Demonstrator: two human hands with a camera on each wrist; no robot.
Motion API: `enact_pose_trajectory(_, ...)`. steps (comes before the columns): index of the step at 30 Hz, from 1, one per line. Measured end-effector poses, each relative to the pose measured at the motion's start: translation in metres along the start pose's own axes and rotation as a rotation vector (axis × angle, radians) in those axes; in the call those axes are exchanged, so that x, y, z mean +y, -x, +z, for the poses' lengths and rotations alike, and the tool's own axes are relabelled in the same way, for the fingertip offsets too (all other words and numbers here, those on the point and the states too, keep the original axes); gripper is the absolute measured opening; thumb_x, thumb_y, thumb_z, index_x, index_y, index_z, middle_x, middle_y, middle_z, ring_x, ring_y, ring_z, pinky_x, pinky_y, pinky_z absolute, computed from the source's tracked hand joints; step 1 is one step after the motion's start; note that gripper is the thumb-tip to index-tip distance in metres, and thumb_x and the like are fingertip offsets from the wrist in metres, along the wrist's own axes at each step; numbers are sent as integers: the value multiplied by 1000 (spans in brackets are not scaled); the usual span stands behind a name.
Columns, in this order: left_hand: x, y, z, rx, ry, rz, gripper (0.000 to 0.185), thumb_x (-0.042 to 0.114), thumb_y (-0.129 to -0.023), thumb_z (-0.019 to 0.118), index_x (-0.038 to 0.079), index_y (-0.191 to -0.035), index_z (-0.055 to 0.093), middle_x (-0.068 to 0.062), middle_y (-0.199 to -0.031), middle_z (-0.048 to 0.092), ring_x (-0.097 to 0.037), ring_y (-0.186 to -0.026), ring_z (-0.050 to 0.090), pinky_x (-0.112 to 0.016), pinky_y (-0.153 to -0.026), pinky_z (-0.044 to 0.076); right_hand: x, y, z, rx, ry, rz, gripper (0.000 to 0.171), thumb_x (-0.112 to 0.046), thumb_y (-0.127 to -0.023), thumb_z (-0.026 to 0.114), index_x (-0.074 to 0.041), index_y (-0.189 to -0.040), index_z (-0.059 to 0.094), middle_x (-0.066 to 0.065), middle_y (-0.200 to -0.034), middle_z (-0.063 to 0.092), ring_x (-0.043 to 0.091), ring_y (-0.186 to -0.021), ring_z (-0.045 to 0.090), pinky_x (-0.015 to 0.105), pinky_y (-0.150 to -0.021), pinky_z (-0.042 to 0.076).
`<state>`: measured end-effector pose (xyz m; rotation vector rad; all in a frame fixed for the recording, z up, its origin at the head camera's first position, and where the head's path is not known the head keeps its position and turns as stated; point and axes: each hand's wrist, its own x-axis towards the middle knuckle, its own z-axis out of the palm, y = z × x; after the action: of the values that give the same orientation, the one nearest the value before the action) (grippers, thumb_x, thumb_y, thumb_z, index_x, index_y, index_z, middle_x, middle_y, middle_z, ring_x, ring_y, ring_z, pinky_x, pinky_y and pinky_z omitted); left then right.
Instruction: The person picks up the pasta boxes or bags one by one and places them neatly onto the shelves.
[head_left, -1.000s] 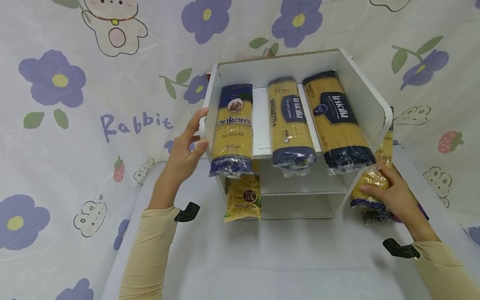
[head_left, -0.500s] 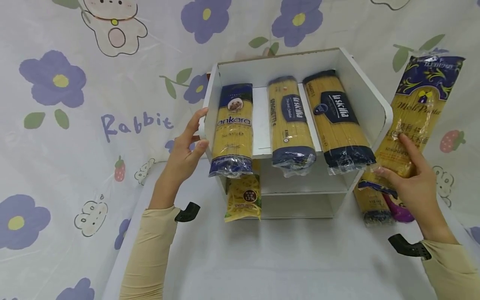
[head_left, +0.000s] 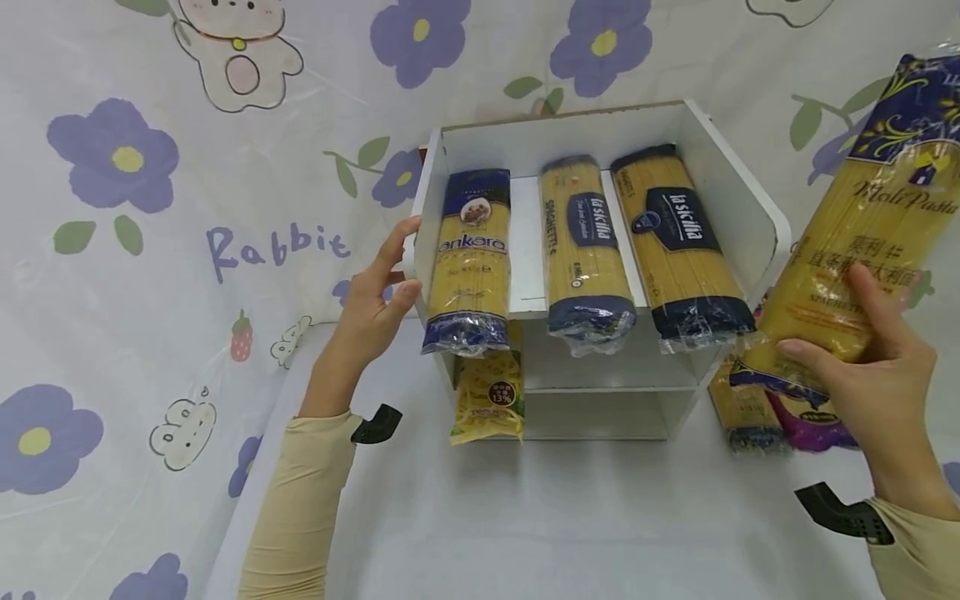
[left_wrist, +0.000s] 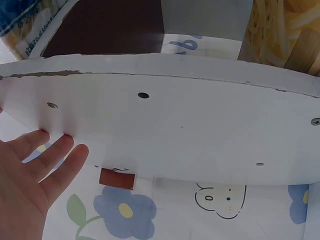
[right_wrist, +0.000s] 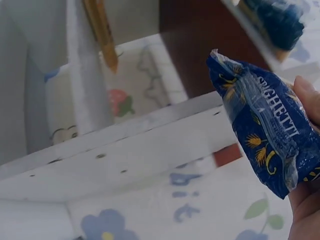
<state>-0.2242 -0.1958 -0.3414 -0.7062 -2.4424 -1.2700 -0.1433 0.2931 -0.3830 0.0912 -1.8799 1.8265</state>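
A white shelf unit (head_left: pixel 738 200) stands on the table with three spaghetti packs lying on its top shelf: an Ankara pack (head_left: pixel 469 258) and two La Sicilia packs (head_left: pixel 585 250) (head_left: pixel 686 242). My left hand (head_left: pixel 375 304) rests with straight fingers against the unit's left side wall (left_wrist: pixel 165 125). To the right of the unit, my right hand (head_left: pixel 873 375) grips the lower part of a yellow and blue spaghetti pack (head_left: pixel 862 233), lifted and tilted. The pack's blue end (right_wrist: pixel 265 125) fills the right wrist view.
A small yellow noodle bag (head_left: pixel 487 396) stands at the unit's lower left front. More pasta packs (head_left: pixel 750 408) and a purple bag (head_left: pixel 813 421) lie on the table right of the unit. A flowered cloth (head_left: pixel 150 208) covers the wall behind.
My right hand has taken a spaghetti pack from the pile right of the unit and raised it up and to the right. The left hand has stayed on the unit's side.
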Motion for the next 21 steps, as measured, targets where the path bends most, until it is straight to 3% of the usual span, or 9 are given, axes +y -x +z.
enact_pose_trajectory(9, 1, 0, 0, -6, 0, -20, 86, 87, -81, 37, 44, -154, 24, 2, -157, 40, -38, -117, 63, -53, -83, 60, -17, 14, 1, -84, -124, -109, 88, 27, -72, 67, -11, -148, 44, 7, -152, 46, 7, -123, 61, 11, -86, 53)
enact_pose_trajectory(17, 0, 1, 1, -7, 5, -18, 84, 86, -82, 37, 43, -154, 24, 1, -157, 40, -38, -117, 63, -54, -83, 60, -30, 26, 10, -174, -185, -258, 84, -2, -68, 84, -7, -144, 49, 10, -149, 49, 9, -123, 62, 12, -89, 53)
enact_pose_trajectory(21, 0, 0, 1, -2, 1, -13, 84, 85, -83, 38, 43, -154, 24, 2, -158, 39, -38, -117, 63, -53, -83, 60, -34, 31, 14, -226, -234, -284, 85, -3, -66, 87, -7, -143, 50, 11, -147, 50, 13, -123, 62, 14, -90, 53)
